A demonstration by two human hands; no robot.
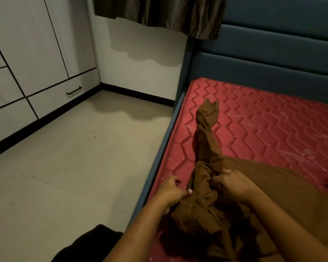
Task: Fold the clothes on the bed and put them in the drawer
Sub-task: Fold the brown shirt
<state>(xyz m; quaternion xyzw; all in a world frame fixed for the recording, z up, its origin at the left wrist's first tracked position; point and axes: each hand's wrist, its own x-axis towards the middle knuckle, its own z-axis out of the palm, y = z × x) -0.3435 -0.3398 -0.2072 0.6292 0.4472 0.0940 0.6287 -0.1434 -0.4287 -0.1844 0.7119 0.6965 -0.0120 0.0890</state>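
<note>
A brown garment [206,144] lies bunched on the red quilted mattress [263,120] near its left edge, with one long twisted part stretching away toward the headboard. My left hand [171,191] grips the bunched cloth on its left side. My right hand [233,183] grips the same bunch from the right, fingers curled into the fabric. A flatter spread of brown cloth [292,188] lies to the right of my hands. The drawer [64,95] with a black handle sits shut at the bottom of the white wardrobe, across the floor.
A blue padded headboard [273,53] and blue bed frame edge [165,144] border the mattress. Beige tiled floor [74,157] lies between bed and wardrobe. A dark curtain [159,12] hangs above. Dark cloth [87,244] shows at the bottom left.
</note>
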